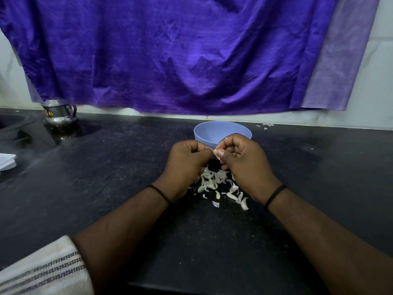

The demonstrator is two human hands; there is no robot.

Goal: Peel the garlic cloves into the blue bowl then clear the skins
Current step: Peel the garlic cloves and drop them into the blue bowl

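Both hands (pixel 214 160) curled, fingertips pinched.

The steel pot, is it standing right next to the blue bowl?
No, the steel pot stands far off at the counter's left back corner, while the blue bowl sits behind the hands.

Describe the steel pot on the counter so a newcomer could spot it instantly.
Start at the purple cloth hanging across the back wall and follow its lower left corner down to the black counter. The steel pot stands there, far left, beside the sink edge. It is the only shiny metal item, lidded and rounded, well apart from the blue bowl and the garlic skins.
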